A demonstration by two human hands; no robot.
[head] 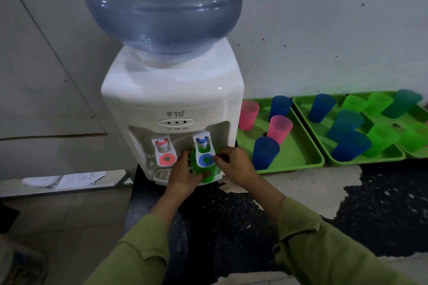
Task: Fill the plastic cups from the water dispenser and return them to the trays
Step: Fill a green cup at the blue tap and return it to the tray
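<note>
A white water dispenser (pixel 172 99) with a blue bottle (pixel 162 4) on top stands against the wall. A green plastic cup (pixel 207 174) sits under the blue tap lever (pixel 205 156). My left hand (pixel 183 174) is wrapped around the cup from the left. My right hand (pixel 232 164) touches the blue lever and the cup's right side with its fingertips. To the right lie two green trays (pixel 298 164) (pixel 375 159) holding pink, blue and green cups.
The red tap lever (pixel 165 152) is left of the blue one. The dispenser stands on a dark speckled surface (pixel 231 215). A grey cabinet door (pixel 34 76) fills the left side. A third green tray (pixel 414 152) shows at the far right edge.
</note>
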